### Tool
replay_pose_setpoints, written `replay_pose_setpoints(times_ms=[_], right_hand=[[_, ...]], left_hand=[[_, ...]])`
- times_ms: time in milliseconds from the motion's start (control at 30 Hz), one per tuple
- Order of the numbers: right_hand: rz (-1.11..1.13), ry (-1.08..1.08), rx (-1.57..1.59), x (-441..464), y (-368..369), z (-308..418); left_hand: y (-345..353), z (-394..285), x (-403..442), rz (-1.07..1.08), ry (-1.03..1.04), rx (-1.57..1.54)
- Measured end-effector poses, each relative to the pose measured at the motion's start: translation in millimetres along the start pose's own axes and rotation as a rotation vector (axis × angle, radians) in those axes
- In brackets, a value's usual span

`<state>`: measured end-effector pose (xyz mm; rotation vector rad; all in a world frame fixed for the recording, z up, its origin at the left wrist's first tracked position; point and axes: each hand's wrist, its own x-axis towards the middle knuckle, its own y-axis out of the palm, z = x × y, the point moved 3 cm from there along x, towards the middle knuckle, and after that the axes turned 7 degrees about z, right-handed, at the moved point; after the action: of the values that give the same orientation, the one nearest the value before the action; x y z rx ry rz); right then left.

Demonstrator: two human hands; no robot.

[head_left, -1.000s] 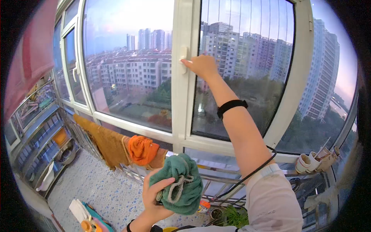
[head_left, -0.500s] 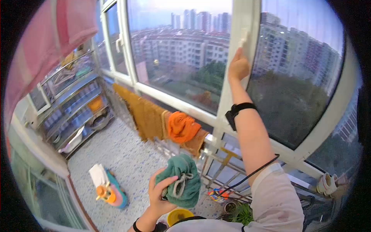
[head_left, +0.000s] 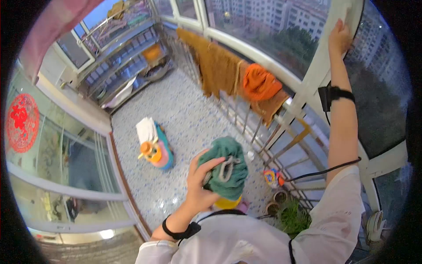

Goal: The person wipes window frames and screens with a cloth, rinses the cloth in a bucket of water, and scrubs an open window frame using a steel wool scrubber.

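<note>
A person in a white top (head_left: 220, 241) holds a bunched green cloth (head_left: 238, 177) in the left hand (head_left: 200, 185), above the speckled floor (head_left: 184, 105) of a glazed balcony, while the right hand (head_left: 340, 40) is raised to the white window frame (head_left: 321, 66). The left fingers are clamped on the cloth from its left side, pressed into the folds beside a pale loop (head_left: 225, 169); the right fingers look bent near the frame, but from here one cannot tell whether they are closed on anything. The cloth looks light, soft and limp, its fuzzy pile likely to give a sure hold with nothing to break; whether it is wet cannot be told. A full-palm grip around the gathered bulk would seem to suit it best, since a pinch at one fold could let the bundle open out. By count: one green cloth, one orange cloth (head_left: 259, 83) bunched over brown fabric (head_left: 215, 66) on the rail (head_left: 288, 101), one white cloth (head_left: 146, 130) just beside one orange-topped bottle (head_left: 162, 155), one bright packet (head_left: 271, 177), two small pots (head_left: 272, 208) near a leafy plant (head_left: 295, 220), one yellow container (head_left: 227, 203) partly hidden below the green cloth, and two black wristbands (head_left: 326, 99), one per arm
</note>
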<state>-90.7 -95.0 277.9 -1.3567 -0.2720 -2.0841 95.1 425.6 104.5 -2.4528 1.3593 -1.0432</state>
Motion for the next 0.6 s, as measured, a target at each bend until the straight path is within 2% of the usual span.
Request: replay_pose_setpoints(times_ms=[33, 67, 133, 200, 233, 267, 300, 333, 367, 433, 500, 567, 600], right_hand=[[-0.122, -0.116, -0.095, -22.8, -9.4, 1.7], [-0.079, -0.115, -0.103, -59.4, -13.6, -2.9], [0.007, -0.244, 0.197, -166.7, -38.1, -14.4], [0.782, -0.014, 0.552, -294.6, -59.1, -23.4], [1.125, 0.022, 0.72, -354.1, -77.1, -13.2], [1.394, 0.202, 0.939, -416.4, -93.1, -10.8], [1.672, 0.399, 0.932, -467.7, -115.6, -8.6], [1.781, 0.753, 0.96, -505.7, -138.7, 3.0], [1.845, 1.114, 0.978, -539.1, -157.6, 15.2], [1.793, 1.741, 1.076, -605.4, -184.0, 17.5], [2.063, 1.349, 0.97, -676.9, -203.9, 7.7], [1.769, 1.905, 0.841, -715.0, -219.2, 10.1], [1.76, 1.919, 0.838, -741.2, -220.7, 0.6]], left_hand=[[-2.4, 0.2, -4.1, 0.025, 0.017, -0.021], [-6.8, 5.4, -8.3, 0.037, -0.026, -0.021], [-6.8, 18.1, -17.6, 0.159, -0.017, -0.057], [0.3, 52.9, -22.8, 0.22, -0.057, -0.089], [5.9, 72.3, -23.3, 0.248, -0.101, -0.094], [13.8, 93.2, -24.5, 0.278, -0.139, -0.098], [25.1, 117.7, -28.5, 0.327, -0.195, -0.084], [38.0, 144.2, -34.3, 0.374, -0.237, -0.066], [52.1, 174.1, -41.4, 0.408, -0.269, -0.083], [86.7, 239.3, -73.7, 0.576, -0.411, -0.074], [125.5, 299.7, -128.6, 0.707, -0.435, -0.069], [170.2, 357.8, -173.2, 0.846, -0.457, -0.09], [187.5, 375.2, -199.9, 0.898, -0.496, -0.138]])
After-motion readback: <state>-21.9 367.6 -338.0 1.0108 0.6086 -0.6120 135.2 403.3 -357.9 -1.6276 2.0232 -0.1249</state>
